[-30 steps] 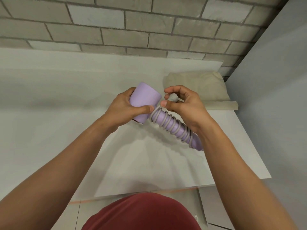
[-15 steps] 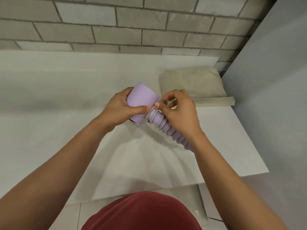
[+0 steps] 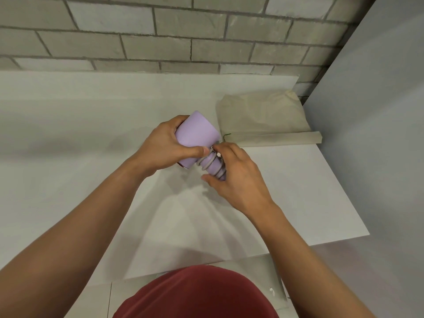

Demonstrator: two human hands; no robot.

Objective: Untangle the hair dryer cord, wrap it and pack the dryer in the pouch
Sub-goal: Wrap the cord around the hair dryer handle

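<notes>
Well, left hand point(image 3: 166, 146): clamps your dryer point(image 3: 195, 134); hold steady.
Right hand point(image 3: 238, 180): pinches the cord point(image 3: 206, 163); tuck its end.
Pouch point(image 3: 263, 115): two o'clock.

Left hand point(image 3: 165, 148), right hand point(image 3: 238, 180) around cord-wrapped dryer point(image 3: 196, 131) — pouch point(image 3: 261, 115) beyond

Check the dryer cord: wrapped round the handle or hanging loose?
Wrapped: grey cord coils ring the lilac handle, and none hangs loose in view. The right hand grips the handle lower down, hiding the rest of it.
</notes>
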